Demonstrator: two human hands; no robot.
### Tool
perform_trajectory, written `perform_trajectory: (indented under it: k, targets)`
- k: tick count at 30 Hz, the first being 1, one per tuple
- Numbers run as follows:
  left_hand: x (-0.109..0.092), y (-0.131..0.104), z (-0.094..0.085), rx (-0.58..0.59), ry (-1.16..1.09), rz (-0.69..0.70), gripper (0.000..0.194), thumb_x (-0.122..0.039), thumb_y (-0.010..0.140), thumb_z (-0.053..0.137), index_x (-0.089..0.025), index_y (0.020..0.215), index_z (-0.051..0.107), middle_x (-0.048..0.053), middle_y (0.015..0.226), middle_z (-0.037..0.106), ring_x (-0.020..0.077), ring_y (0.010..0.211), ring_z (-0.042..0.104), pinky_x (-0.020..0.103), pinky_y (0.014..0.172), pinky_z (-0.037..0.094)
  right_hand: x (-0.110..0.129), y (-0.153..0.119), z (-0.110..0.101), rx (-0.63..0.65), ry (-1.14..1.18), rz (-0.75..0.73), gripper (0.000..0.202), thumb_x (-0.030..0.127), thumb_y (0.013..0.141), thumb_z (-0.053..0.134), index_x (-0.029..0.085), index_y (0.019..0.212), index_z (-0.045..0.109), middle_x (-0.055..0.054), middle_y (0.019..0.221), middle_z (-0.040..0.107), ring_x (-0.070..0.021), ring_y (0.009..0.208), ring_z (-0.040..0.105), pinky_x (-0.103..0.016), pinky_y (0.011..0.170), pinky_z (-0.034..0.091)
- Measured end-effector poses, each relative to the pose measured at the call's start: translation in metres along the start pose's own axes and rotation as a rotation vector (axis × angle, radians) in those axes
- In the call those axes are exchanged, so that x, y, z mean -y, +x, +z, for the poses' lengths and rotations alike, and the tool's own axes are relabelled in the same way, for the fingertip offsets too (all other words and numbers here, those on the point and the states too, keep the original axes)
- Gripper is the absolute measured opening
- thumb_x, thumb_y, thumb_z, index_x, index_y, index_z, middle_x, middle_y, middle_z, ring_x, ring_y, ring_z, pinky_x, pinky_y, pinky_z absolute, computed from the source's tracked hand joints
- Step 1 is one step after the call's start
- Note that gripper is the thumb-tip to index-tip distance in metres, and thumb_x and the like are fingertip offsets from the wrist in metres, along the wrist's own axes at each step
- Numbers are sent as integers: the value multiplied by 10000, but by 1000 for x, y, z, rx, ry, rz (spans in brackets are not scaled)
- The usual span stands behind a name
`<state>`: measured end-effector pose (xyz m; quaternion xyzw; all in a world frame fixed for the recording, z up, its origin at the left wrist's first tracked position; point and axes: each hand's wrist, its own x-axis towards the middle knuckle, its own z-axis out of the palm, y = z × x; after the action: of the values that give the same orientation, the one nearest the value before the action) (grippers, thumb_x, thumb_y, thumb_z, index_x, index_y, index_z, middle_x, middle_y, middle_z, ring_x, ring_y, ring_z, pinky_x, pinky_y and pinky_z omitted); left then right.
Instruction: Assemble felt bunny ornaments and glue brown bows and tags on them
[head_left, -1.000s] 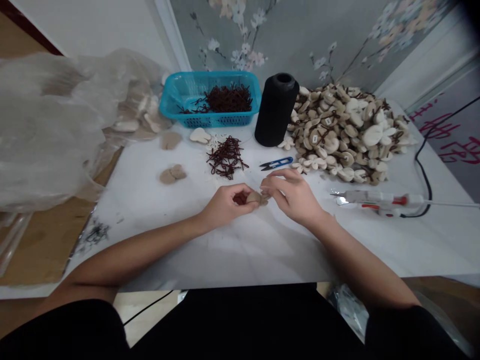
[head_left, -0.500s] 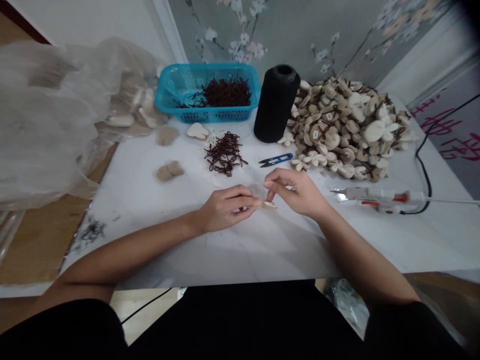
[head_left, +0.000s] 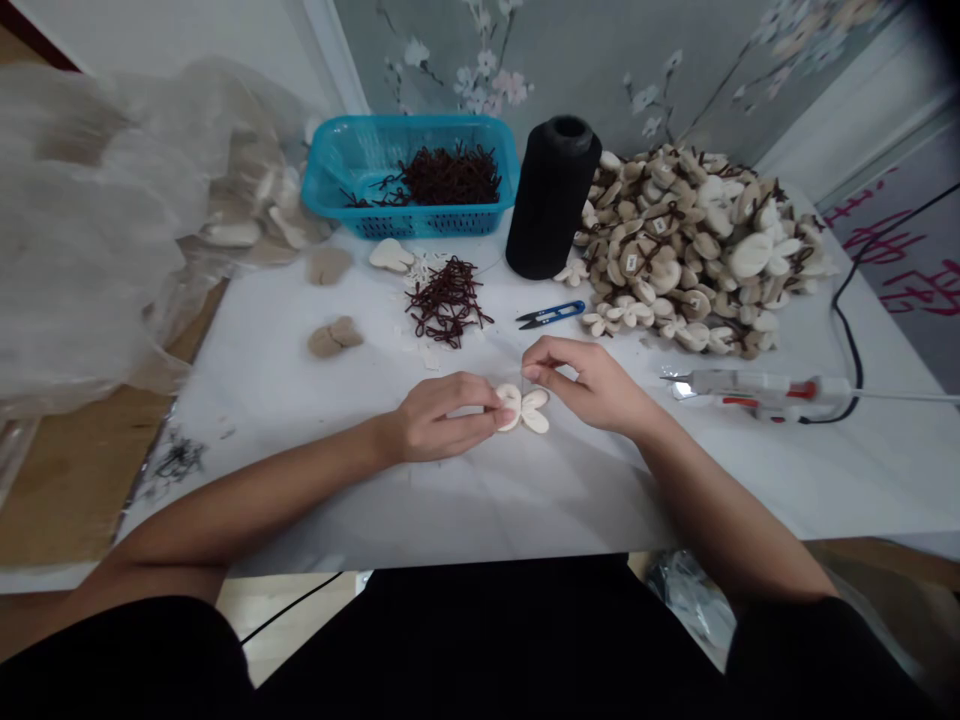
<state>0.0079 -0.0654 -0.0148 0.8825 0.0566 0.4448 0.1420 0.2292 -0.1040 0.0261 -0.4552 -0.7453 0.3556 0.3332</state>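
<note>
My left hand (head_left: 454,415) pinches a cream padded fabric piece, shaped like a flower or bow (head_left: 535,411), between thumb and fingers. Its rounded lobes lie face up just above the table. My right hand (head_left: 581,380) is closed in a pinch just above the piece's right side. Something thin, like a needle or thread, shows faintly at those fingertips. Beyond my hands lies a small heap of dark brown knotted cord bows (head_left: 450,302). Blue-handled thread snips (head_left: 551,315) rest behind my right hand.
A blue basket (head_left: 322,195) holds more brown bows. Beside it stands a black thread cone (head_left: 551,200). Finished-looking padded pieces (head_left: 675,260) are heaped at the back right. A corded glue gun (head_left: 765,388) lies right; beige pieces (head_left: 335,337) and a plastic bag (head_left: 90,240) are left.
The cream piece has turned from edge-on to face up, showing its lobes. My right hand has shifted slightly left, still pinching. The view has tilted a little.
</note>
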Motion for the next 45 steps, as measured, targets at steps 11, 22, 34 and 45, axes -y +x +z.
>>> perform_trajectory:
  k: [11, 22, 34, 45]
  targets:
    - [8, -5, -3, 70, 4, 0, 215, -173, 693, 684, -297, 868, 703, 6, 820, 680, 166, 819, 671, 269, 692, 604, -5, 4, 11, 88, 481, 284, 169, 350, 862, 520, 192, 804, 504, 26, 672, 570, -99, 593, 565, -227, 548, 502]
    - [1, 13, -5, -65, 113, 222, 230, -68, 689, 706, -174, 864, 601, 7, 810, 632, 126, 834, 658, 211, 730, 603, -12, 3, 10, 172, 742, 442, 223, 386, 806, 622, 178, 797, 542, 19, 670, 600, -83, 569, 572, -173, 452, 498]
    - [0, 16, -12, 55, 46, 435, 153, -93, 746, 657, -241, 786, 657, -36, 673, 630, 153, 868, 689, 194, 738, 604, -2, 4, 10, 193, 657, 497, 182, 336, 816, 600, 170, 770, 542, 4, 689, 632, -79, 550, 572, -157, 421, 462]
    - [1, 11, -4, 151, 25, 386, 123, -104, 738, 651, -207, 804, 665, 10, 815, 697, 189, 930, 674, 244, 740, 610, 2, 3, 13, 146, 496, 481, 191, 355, 826, 565, 174, 775, 532, 27, 578, 549, -94, 521, 539, -182, 375, 490]
